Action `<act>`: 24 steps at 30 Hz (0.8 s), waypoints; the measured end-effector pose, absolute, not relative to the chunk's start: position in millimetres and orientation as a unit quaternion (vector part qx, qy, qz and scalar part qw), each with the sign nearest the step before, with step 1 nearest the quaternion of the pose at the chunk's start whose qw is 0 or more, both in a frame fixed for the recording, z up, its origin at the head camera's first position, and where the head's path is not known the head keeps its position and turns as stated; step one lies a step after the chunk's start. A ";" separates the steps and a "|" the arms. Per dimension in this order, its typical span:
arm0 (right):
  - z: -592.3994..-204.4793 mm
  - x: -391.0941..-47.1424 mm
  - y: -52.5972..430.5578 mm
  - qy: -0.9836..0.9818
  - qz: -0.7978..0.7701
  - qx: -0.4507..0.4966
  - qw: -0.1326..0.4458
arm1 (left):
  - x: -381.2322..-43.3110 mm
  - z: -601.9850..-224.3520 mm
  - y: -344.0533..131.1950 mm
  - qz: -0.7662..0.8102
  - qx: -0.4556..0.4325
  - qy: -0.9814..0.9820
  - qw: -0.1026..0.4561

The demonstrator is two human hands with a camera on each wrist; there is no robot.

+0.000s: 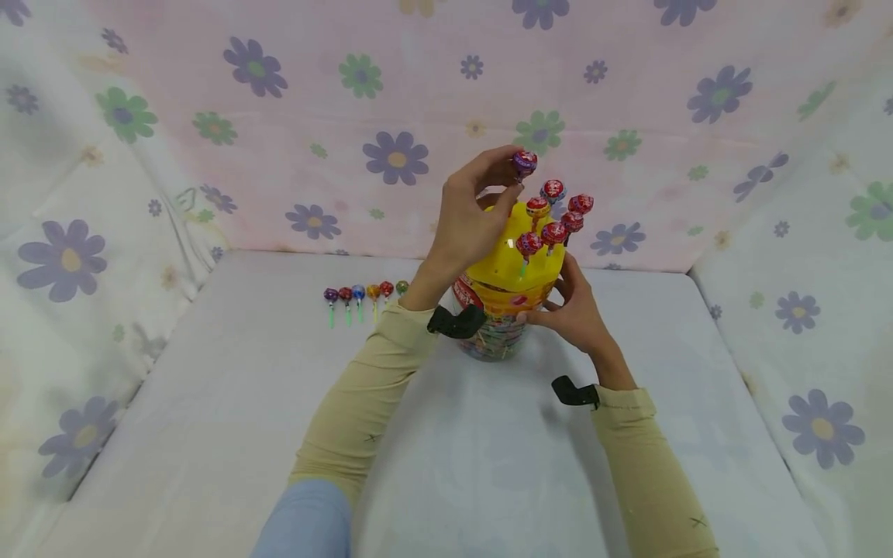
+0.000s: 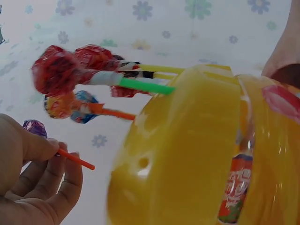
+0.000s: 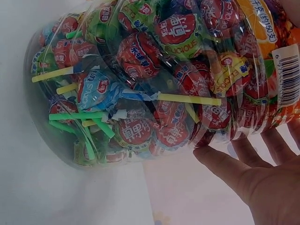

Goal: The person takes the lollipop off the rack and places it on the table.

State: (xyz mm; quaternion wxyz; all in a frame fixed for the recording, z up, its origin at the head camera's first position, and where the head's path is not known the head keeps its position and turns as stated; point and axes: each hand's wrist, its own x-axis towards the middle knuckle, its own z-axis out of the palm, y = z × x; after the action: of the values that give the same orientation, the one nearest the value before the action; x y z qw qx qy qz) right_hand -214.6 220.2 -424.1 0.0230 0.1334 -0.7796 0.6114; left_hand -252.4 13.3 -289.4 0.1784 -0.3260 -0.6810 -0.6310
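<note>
A lollipop [image 1: 525, 163] with a purple and red wrapper is pinched by my left hand [image 1: 470, 213] above the jar's yellow lid [image 1: 498, 263]. Its orange stick [image 2: 77, 160] points toward the lid in the left wrist view, apart from it. Several wrapped lollipops [image 1: 554, 232] stand in the lid by their sticks, and a bare hole [image 2: 143, 162] shows beside them. The clear plastic jar [image 3: 154, 93] below is full of wrapped lollipops. My right hand [image 1: 579, 314] holds the jar's right side, thumb in front and fingers reaching behind.
On the white table [image 1: 230, 403], left of the jar, a row of several lollipops [image 1: 359, 293] lies with sticks toward me. A flowered cloth [image 1: 300, 155] hangs behind and at both sides. Black straps [image 1: 456, 321] are on both wrists.
</note>
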 end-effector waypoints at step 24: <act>-423.7 -212.3 219.9 -0.781 0.607 0.141 0.032 | -240.4 -360.0 -81.9 -0.655 -0.221 -0.703 0.164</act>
State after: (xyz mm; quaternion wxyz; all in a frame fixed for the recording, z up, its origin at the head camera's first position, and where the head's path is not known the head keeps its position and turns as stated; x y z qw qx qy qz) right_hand -212.3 219.9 -423.7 0.0325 0.1408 -0.7813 0.6072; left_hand -240.4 -81.9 -360.0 0.1641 -0.2214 -0.7035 -0.6551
